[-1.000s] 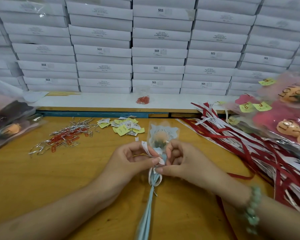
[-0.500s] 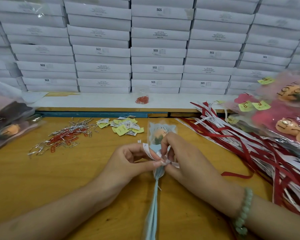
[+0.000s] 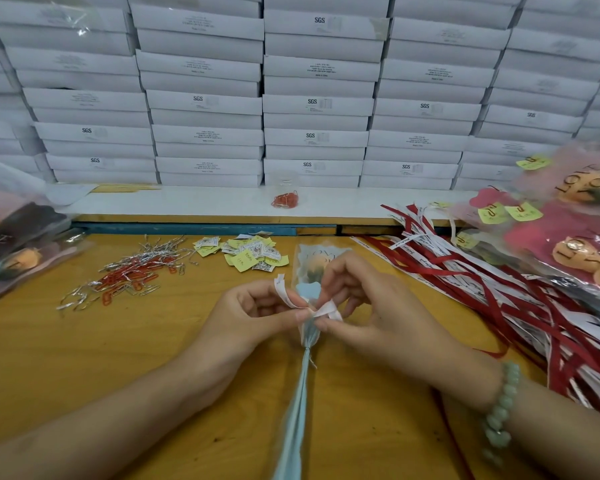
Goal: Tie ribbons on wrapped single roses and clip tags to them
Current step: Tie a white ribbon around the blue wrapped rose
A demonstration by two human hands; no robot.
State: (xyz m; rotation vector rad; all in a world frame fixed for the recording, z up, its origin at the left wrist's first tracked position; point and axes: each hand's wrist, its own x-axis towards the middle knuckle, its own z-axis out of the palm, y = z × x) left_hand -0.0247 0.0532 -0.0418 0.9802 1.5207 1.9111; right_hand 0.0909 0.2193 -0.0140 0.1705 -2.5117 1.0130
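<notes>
A wall of stacked white boxes [image 3: 312, 98] fills the back of the room, above a white ledge [image 3: 205, 202]. In front of it is a yellow-brown wooden table [image 3: 66, 358]. On the table's right side lie a heap of red and white ribbons [image 3: 499, 299] and a pile of wrapped roses [image 3: 568, 244] with yellow tags. More wrapped roses [image 3: 18, 244] lie at the left edge.

Near the middle, the single wrapped rose [image 3: 309, 265] runs lengthwise away from the person, with the flower toward the boxes and the pale blue stem toward the bottom edge.

The left hand [image 3: 253, 317] pinches one end of a white ribbon [image 3: 328, 310] between thumb and forefinger. The right hand [image 3: 371, 313], fingers curled, pinches the ribbon's loop at the rose's neck.

Beyond them lie loose paper clips [image 3: 129, 275] and small tags [image 3: 250, 252].
</notes>
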